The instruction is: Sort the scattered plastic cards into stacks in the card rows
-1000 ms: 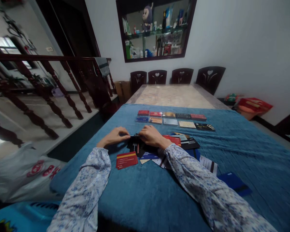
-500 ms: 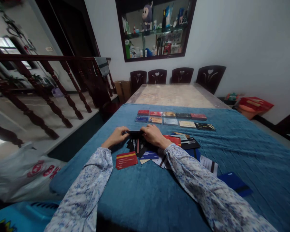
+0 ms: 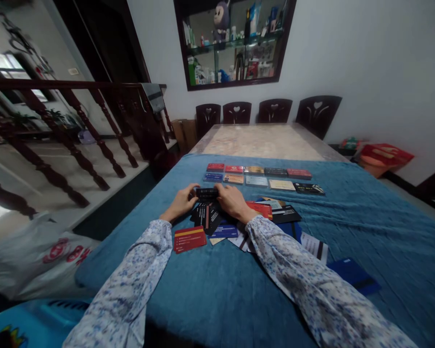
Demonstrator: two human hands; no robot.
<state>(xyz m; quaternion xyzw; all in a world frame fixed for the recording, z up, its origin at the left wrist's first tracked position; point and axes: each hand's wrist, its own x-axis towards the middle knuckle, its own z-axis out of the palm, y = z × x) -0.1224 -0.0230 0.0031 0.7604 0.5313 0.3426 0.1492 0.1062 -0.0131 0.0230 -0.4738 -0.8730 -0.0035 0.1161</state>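
Left hand and right hand, at the centre of the head view, pinch a black card bundle by its 2 ends, fingertips pressed against it; how many cards it holds I cannot tell. It is held tilted up, just above a fan of loose black cards.

Judging by the layout, much of the ordering is done: 10 neat stacks stand in a back row and a front row, 5 in each, above centre. Left unstacked are the black fan, overlapping red cards left of it, and a scatter reaching a blue card at lower right.

All the cards are flat, thin rectangles, plastic-looking, some with dark stripes. Beneath them lies a soft, creased blue cloth; beyond it, the smooth tabletop has a stone-like pattern.
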